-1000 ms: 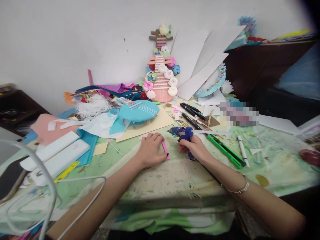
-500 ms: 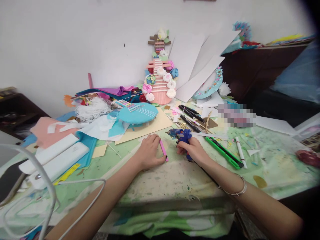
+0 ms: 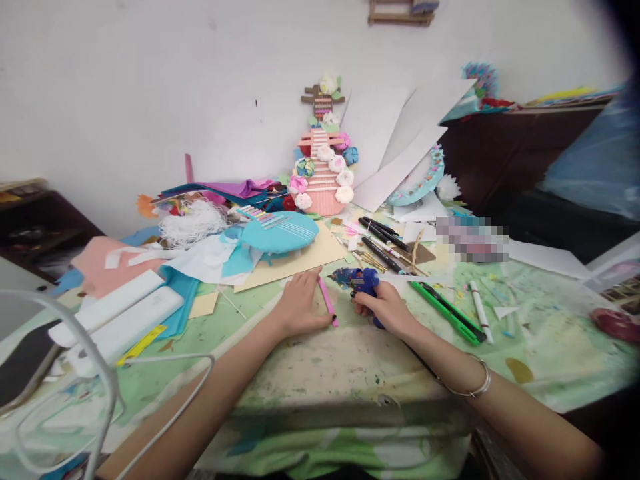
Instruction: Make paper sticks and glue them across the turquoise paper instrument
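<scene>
My left hand [image 3: 299,305] lies flat on the paint-stained table [image 3: 320,360], fingers pressing down a narrow pink strip [image 3: 327,300] that runs along its right edge. My right hand [image 3: 387,308] is closed round a blue glue gun [image 3: 361,281], whose nozzle points left toward the strip's far end. A silver bangle [image 3: 473,389] sits on my right wrist. The two hands are a few centimetres apart.
Behind the hands lie a tan card [image 3: 300,257] and a turquoise paper guitar body [image 3: 277,231]. A pink paper guitar with flowers [image 3: 323,173] leans on the wall. Black markers [image 3: 383,237], a green cutter [image 3: 447,312], a white pen [image 3: 479,302] lie right. White boxes [image 3: 117,313] sit left.
The view has tilted up slightly. Both hands stay on the strip and glue gun, with the gun's nozzle drawn a little nearer to the pink strip.
</scene>
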Available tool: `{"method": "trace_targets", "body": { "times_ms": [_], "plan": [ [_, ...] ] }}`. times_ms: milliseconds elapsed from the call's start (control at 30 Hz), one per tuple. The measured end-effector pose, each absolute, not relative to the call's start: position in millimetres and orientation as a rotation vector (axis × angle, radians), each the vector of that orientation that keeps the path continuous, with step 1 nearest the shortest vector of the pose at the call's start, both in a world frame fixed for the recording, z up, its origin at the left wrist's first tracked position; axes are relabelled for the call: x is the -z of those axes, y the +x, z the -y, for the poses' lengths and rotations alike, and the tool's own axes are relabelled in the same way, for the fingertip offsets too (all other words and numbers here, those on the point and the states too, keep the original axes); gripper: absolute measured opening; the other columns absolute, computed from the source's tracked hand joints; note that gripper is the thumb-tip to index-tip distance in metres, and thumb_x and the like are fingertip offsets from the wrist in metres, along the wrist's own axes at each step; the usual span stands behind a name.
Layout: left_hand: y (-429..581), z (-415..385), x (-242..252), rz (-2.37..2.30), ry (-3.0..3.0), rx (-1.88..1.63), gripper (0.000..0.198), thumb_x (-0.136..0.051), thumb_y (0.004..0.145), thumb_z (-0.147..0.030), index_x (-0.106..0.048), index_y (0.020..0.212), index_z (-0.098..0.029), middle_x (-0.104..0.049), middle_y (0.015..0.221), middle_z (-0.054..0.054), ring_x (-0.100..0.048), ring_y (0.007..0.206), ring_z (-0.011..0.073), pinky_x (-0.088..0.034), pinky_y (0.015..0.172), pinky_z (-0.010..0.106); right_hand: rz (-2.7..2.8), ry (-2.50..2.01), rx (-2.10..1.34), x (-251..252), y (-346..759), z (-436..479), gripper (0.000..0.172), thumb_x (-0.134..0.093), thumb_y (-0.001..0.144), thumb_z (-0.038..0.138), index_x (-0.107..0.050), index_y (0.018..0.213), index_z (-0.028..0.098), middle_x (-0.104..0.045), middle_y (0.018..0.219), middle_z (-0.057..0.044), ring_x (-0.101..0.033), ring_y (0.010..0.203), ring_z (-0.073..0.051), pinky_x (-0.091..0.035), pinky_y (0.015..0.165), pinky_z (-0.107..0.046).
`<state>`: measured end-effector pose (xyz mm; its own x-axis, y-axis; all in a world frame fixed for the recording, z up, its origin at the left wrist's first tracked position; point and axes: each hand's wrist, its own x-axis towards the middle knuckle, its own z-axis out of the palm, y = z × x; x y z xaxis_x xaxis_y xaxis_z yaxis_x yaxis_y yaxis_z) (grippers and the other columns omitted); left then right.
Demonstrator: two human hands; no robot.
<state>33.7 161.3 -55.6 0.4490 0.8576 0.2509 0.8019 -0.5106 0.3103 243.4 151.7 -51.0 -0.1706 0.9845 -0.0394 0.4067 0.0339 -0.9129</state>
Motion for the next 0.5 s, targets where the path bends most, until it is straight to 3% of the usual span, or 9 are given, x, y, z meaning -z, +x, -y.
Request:
{"method": "trace_targets", "body": {
  "times_ms": [233, 500],
  "plan": [
    [32.3, -162.8, 56.2, -1.461, 2.488, -0.635, 0.093, -0.066, 0.059, -0.05, -0.029, 0.134, -0.01, -0.048, 0.123, 0.016, -0.044, 0.114, 0.0333, -0.034, 0.099, 0.048, 1.787, -1.496, -0.907, 49.5, 239.0, -153.0, 0.025, -0.054, 0.07, 0.035, -0.048, 0.052, 0.018, -0.047, 0.047, 0.002, -0.045, 0.05, -0.013, -0.026, 0.046, -0.024],
    [32.5, -162.7, 54.5, -1.478, 2.477, -0.59, 0.091, -0.067, 0.058, -0.049, -0.03, 0.133, -0.013, -0.047, 0.125, 0.016, -0.043, 0.114, 0.0337, -0.035, 0.097, 0.049, 1.87, -1.464, -0.886, 50.1, 235.7, -156.6, 0.021, -0.05, 0.071, 0.034, -0.044, 0.057, 0.019, -0.041, 0.053, 0.004, -0.042, 0.057, -0.014, -0.027, 0.054, -0.025]
  ]
}}
